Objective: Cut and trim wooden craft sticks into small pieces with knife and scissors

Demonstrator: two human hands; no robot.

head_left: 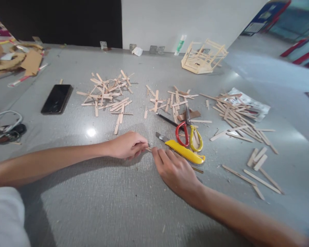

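Between both hands is a small wooden craft stick (149,149), mostly covered by fingers. My left hand (128,145) pinches one end of it, and my right hand (173,168) grips the other just above the table. Right beside my right hand lies a yellow utility knife (186,152) with its blade out. Behind the knife are scissors (187,132) with one red and one yellow handle. A dark pencil (167,120) points away to their left, partly hidden by the scissors.
Piles of craft sticks (105,91) lie at left centre, with more loose sticks (237,116) to the right. A stick-built frame (204,58) and a glue tube (180,45) stand at the back. A phone (57,98) and cardboard scraps (33,62) are on the left.
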